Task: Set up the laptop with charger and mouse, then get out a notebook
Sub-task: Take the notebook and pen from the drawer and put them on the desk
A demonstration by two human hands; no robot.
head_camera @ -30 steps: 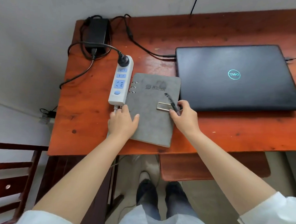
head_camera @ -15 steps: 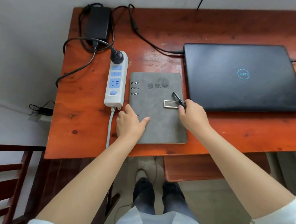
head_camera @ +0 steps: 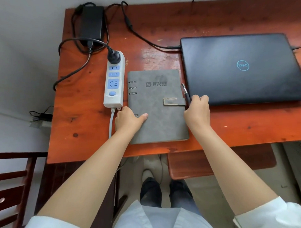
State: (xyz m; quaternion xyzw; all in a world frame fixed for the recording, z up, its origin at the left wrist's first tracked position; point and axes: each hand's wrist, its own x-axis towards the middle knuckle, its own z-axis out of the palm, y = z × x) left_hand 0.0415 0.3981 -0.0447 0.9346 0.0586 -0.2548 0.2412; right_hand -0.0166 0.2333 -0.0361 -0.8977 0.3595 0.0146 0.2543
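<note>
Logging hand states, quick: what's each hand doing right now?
Left hand: open, pressing flat on the grey notebook.
Right hand: closed on the black pen at the notebook's right edge.

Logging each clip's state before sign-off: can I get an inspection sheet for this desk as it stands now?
Surface: wooden desk, orange-red, worn patch near the middle.
Job's things: laptop closed, charger lead plugged in; charger brick at the back left; grey notebook closed, clasp fastened; no mouse in view.
Clutter: nothing seen.
Hands: left hand rests on the notebook's left edge; right hand at its right edge, fingers on the pen there.
Cables: power strip with one plug in; grey lead runs off the front.
Surroundings: chair, stool.
</note>
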